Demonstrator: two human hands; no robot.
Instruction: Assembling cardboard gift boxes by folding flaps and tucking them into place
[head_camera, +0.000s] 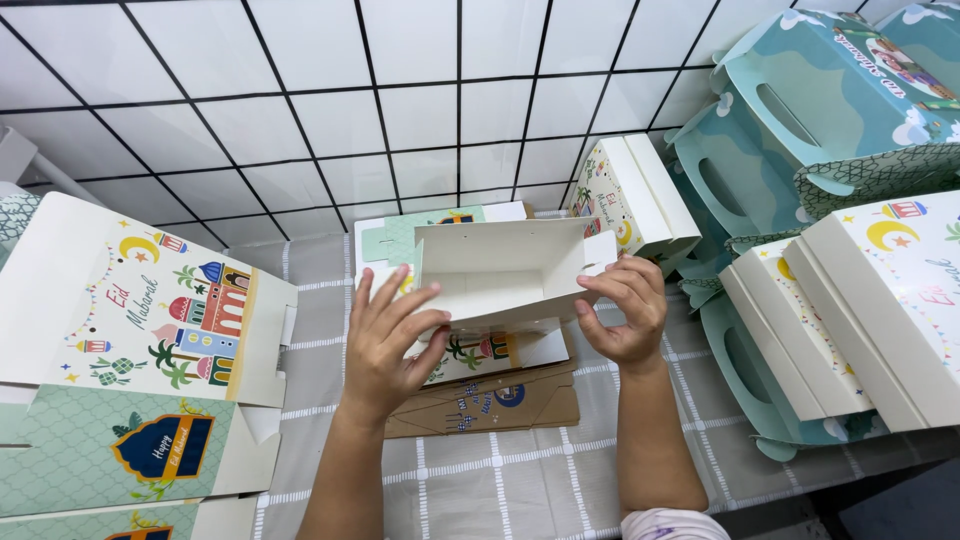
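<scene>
A half-folded white cardboard box (500, 275) is held at frame centre, open side up, bare inside shown, printed outside only glimpsed underneath. The left hand (390, 345) is placed at the box's 8 o'clock corner, fingers (385, 300) spread fairly wide and laid flat against the left wall, thumb (432, 352) tucked under the front edge. The right hand (625, 310) is placed at the box's 3 o'clock end, fingers (605, 290) curled narrow and pinched on the right side flap (597, 252). Both hands are closed on the box; neither is free. Under the box, toward 6 o'clock, a flat brown cardboard piece (500, 405) with small printed marks is laid on a grey checked cloth (500, 480). At 9 o'clock a stack of unfolded printed blanks (140, 320) is seen, the top 1 white with a moon, palms and domed buildings; below it, at 8 o'clock, teal-patterned blanks (70, 450) with a dark blue arch are seen. At 1 o'clock a folded white box (640, 195) is leaned on its side just beside the tiled wall (300, 110). At 2 to 3 o'clock teal handled carrier boxes (800, 100) are piled, with white closed boxes (870, 320) stacked in front, touching each other. Whether the held box rests on the pieces beneath cannot be told.
</scene>
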